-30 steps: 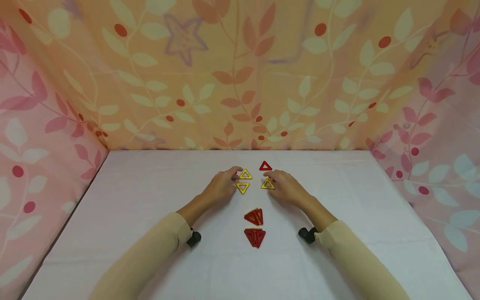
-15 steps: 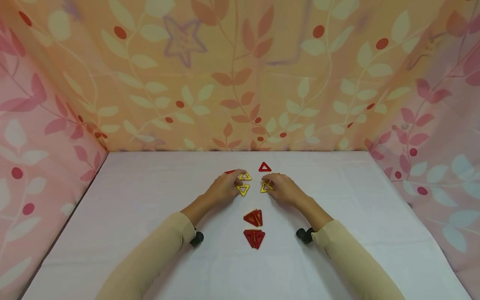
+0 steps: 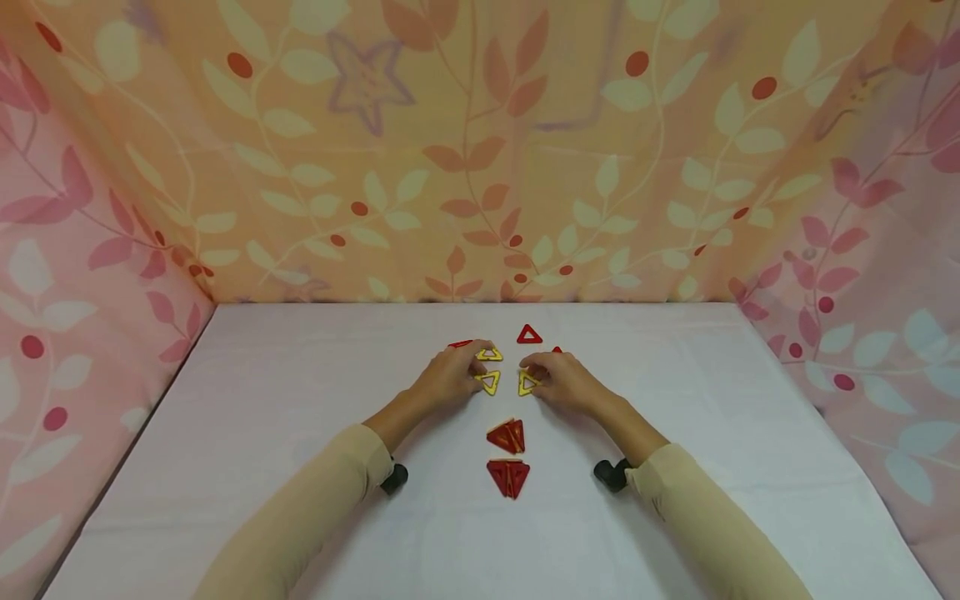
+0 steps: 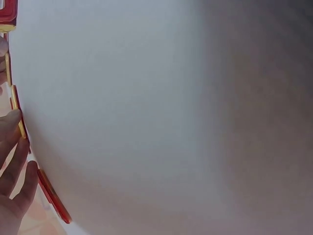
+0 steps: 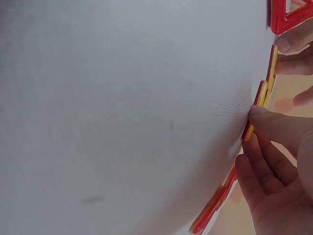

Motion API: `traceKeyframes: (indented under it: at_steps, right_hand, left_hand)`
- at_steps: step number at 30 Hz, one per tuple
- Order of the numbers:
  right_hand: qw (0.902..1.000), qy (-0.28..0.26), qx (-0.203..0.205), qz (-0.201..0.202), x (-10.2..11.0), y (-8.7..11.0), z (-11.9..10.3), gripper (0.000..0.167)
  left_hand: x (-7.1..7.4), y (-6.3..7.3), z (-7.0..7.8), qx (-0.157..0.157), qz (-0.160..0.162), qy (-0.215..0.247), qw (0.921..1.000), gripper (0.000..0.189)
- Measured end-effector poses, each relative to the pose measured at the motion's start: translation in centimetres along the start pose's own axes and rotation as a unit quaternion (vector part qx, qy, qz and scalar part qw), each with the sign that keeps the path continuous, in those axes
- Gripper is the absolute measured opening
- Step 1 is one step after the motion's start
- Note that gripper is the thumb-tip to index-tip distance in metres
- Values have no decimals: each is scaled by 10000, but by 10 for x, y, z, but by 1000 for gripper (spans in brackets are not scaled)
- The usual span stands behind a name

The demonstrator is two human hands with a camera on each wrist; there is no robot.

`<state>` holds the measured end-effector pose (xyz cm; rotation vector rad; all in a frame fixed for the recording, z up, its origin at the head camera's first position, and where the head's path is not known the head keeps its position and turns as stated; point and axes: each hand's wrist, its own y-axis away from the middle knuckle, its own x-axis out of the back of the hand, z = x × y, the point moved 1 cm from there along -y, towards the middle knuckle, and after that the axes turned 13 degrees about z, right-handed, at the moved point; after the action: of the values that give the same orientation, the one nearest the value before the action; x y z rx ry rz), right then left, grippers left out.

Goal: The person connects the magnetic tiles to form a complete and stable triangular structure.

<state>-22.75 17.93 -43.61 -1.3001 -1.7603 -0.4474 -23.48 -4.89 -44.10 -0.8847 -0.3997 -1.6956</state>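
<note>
While the left hand (image 3: 446, 375) pinched the near left yellow triangle (image 3: 496, 382), the right hand (image 3: 567, 380) pinched the right yellow triangle (image 3: 521, 384), just across a gap.

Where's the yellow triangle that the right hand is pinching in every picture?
Head: the yellow triangle is just right of centre, below the middle.
Left wrist: probably the yellow triangle seen edge-on at the far left, upper half.
Right wrist: edge-on, right side, about mid-height.
Shared landmark: the right hand, apparently just fingers in the left wrist view.
</note>
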Motion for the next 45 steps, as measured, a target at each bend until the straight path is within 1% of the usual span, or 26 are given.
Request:
traceKeyframes:
  at_steps: [2, 5, 8, 13, 21, 34, 40, 45]
  right_hand:
    - [10000, -17, 38, 16, 0, 1, -1, 38]
    - [9997, -79, 214, 21, -1, 2, -2, 38]
    - [9996, -108, 239, -39, -2, 2, -4, 39]
    - [9998, -88, 98, -122, -5, 2, -6, 39]
    - [9997, -186, 72, -116, -8, 0, -10, 40]
    - [9999, -110, 5, -119, -11, -1, -10, 38]
    - [9999, -116, -32, -106, -9, -1, -12, 37]
    - [9999, -102, -47, -116, -9, -3, -11, 36]
  left_hand:
    - [0, 0, 2, -32, -18, 37, 10000, 60]
    - [-1, 0, 4, -77, -45, 30, 10000, 59]
    - [-2, 1, 5, -106, -59, -36, 9999, 58]
    - [-3, 0, 7, -95, -54, -111, 9999, 58]
    - [-5, -2, 11, -106, -240, 169, 9995, 59]
    - [-7, -2, 8, -232, -189, 100, 9995, 60]
    - [-7, -2, 11, -150, -343, 197, 9991, 62]
    - [-8, 0, 12, -99, -361, 251, 9990, 63]
